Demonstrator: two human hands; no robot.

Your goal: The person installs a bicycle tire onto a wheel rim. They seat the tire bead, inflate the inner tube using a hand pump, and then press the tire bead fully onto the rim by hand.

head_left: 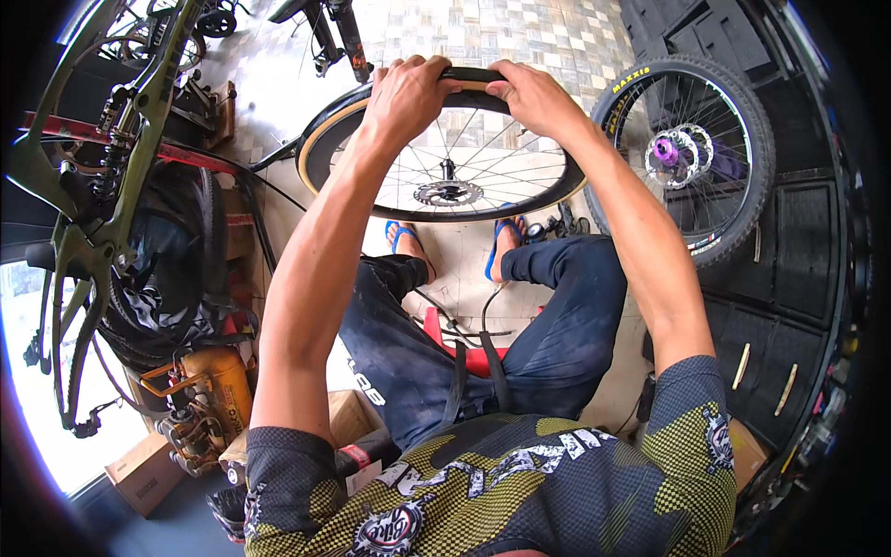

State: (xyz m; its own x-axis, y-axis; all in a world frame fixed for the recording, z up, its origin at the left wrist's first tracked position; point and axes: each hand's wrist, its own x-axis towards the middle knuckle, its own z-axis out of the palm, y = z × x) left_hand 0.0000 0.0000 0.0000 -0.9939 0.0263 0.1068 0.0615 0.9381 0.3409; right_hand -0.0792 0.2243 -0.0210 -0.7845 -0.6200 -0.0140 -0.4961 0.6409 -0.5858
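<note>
Fingers [431, 65] of left hand [405, 97] and right hand [540, 99] curl closely around the tire [471, 75].

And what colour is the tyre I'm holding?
The tyre is black with a tan band; the head view shows it best.

Colours, from where I'm standing: front tyre [351, 199] black with a tan band, its disc rotor [449, 192] dull grey. Side wheel's tyre [761, 148] black, yellow and white lettering; hub [665, 151] bright purple, spokes dark. Frame on the left [116, 200] olive green. Compressor [227, 381] orange-yellow. Floor tiles [575, 37] at the far end: beige/grey/white patchwork. Drawers [798, 241] black, handles [741, 367] pale tan. Shirt [594, 501]: dark grey, yellow-green camo patches, white lettering. Trousers [566, 297] faded navy. Flip-flops [401, 232] blue. Seat [478, 360] red.
</note>
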